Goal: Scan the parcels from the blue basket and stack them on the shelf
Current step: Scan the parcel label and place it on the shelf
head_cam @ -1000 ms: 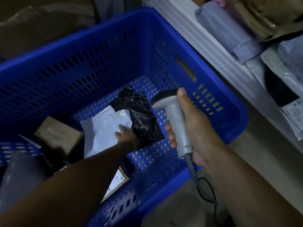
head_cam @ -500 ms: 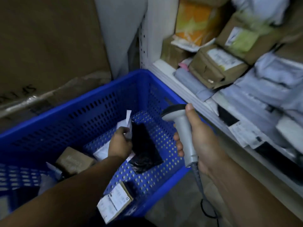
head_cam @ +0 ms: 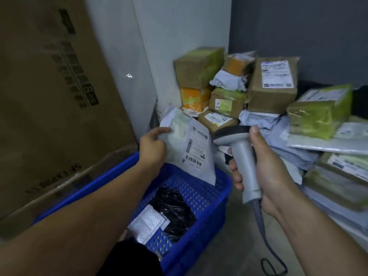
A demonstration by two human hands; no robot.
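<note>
From the head view, my left hand (head_cam: 153, 147) holds a white mailer bag (head_cam: 191, 148) up above the blue basket (head_cam: 226, 188), thumb and fingers pinching its upper left edge. The bag hangs tilted, its lower corner dipping just over the far inside of the basket. Its label faces me, with several barcodes printed on it. The bag is thin, soft plastic, slightly crumpled, with a folded flap at the top.

My right hand (head_cam: 258, 172) is wrapped around the handle of a grey scanner (head_cam: 239, 154), thumb lying along the top behind the dark head. The head points left at the label and sits just beside the bag's right edge; whether they touch I cannot tell. A grey cable (head_cam: 265, 236) trails from the butt of the handle down to the floor.

The basket is hard plastic with perforated walls and floor. In it lie a wrinkled, glossy black bag (head_cam: 173, 208) and a small white padded envelope (head_cam: 147, 223) that overlaps the black bag's near edge.

To the right is a pile of parcels (head_cam: 272, 82): brown cartons with labels, some wrapped in yellow-green tape, and flat grey mailers. A large cardboard box (head_cam: 49, 96) stands on the left.
</note>
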